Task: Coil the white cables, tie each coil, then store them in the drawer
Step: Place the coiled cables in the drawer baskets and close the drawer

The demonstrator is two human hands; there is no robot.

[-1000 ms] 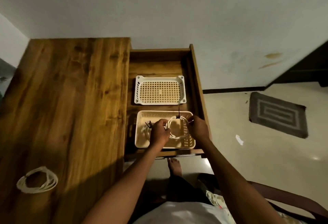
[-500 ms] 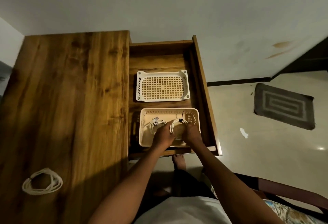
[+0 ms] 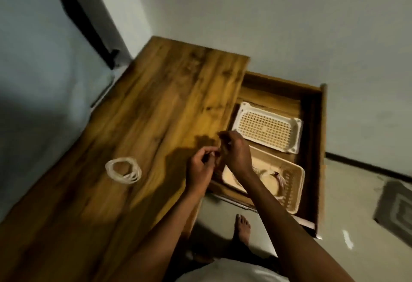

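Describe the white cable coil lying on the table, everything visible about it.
The cable coil is a loose ring of several turns of thin white cord, lying flat on the wooden table, left of the open drawer. The loops spread slightly apart rather than sitting tight. No tie shows on it, though the picture is blurred. Nothing touches it but the tabletop; both hands are off to its right.

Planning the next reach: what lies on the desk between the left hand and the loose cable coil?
Nothing: in the head view only bare wooden desktop, partly shadowed, separates the left hand from the cable coil.
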